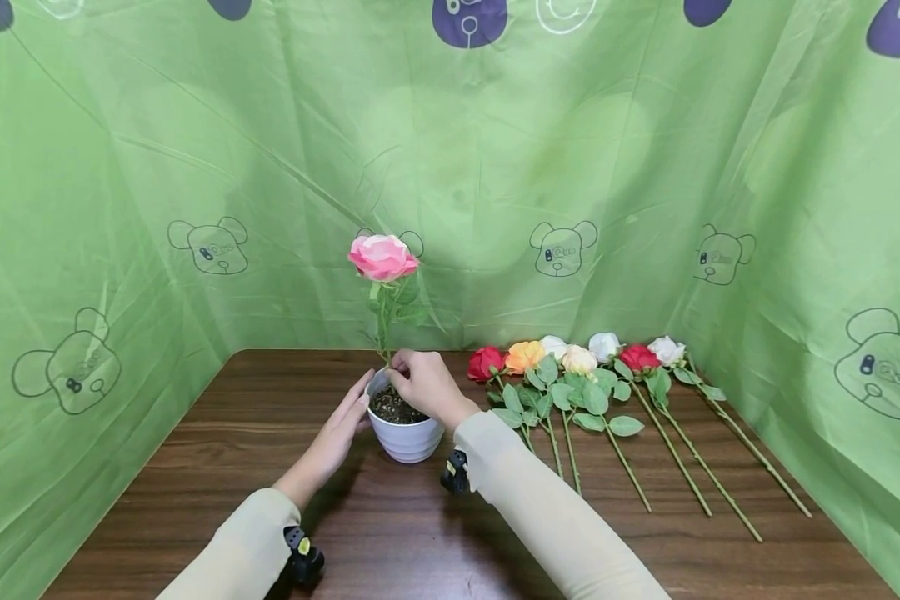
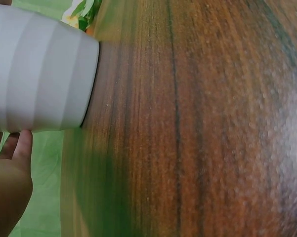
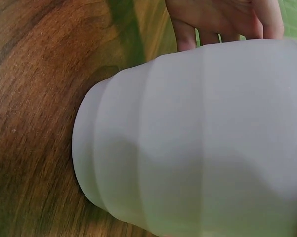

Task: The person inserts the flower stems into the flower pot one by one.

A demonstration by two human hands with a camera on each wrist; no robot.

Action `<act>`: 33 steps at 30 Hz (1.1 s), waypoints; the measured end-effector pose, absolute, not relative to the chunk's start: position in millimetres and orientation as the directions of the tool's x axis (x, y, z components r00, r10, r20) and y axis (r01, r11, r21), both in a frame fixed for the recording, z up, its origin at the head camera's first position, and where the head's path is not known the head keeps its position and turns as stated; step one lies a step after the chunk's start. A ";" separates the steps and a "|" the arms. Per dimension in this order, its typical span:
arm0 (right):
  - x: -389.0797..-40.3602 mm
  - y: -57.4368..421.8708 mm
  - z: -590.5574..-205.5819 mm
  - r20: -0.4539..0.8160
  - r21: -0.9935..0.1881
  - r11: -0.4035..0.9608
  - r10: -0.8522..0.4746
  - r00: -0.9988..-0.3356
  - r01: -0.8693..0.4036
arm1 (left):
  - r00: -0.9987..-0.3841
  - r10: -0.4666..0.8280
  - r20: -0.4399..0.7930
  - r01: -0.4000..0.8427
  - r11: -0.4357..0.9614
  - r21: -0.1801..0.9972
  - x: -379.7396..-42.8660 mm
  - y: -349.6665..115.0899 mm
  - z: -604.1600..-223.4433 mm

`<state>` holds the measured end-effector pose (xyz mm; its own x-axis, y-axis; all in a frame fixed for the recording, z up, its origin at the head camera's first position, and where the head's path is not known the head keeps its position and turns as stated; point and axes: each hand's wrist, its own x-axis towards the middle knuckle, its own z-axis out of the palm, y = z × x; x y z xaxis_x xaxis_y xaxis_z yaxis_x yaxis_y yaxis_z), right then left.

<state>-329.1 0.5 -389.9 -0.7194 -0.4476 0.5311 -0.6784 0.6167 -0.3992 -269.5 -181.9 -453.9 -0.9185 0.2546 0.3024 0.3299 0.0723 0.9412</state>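
A white ribbed flower pot (image 1: 407, 439) filled with dark soil (image 1: 392, 406) stands upright on the table. One pink rose (image 1: 384, 258) rises from its back left side on a green leafy stem. Low on that stem, just above the soil, my right hand (image 1: 424, 383) pinches it between thumb and fingers. My left hand (image 1: 334, 433) rests with fairly straight fingers against the pot's left side. Close up, the left wrist view shows those fingertips (image 2: 23, 143) at the pot wall (image 2: 44, 69). The right wrist view is mostly pot, with the left hand (image 3: 222, 19) beyond it.
Several loose roses lie on the wooden table (image 1: 390, 542) to the right, among them a red rose (image 1: 486, 364), an orange rose (image 1: 525, 357) and a white rose (image 1: 667, 351), stems pointing toward me. A green printed cloth (image 1: 480, 167) encloses the back and sides.
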 end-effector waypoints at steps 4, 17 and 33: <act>-328.3 0.8 -389.2 0.522 -0.408 0.634 -0.429 -0.737 -0.657 | -0.916 0.261 0.306 0.334 0.071 0.940 -269.3 -181.0 -453.4; -330.7 0.5 -389.9 0.512 -0.434 0.614 -0.434 -0.741 -0.659 | -0.918 0.256 0.303 0.332 0.077 0.940 -268.1 -180.9 -452.0; -330.5 1.7 -391.6 0.473 -0.501 0.609 -0.402 -0.784 -0.615 | -0.916 0.263 0.302 0.331 0.072 0.941 -269.3 -181.3 -453.3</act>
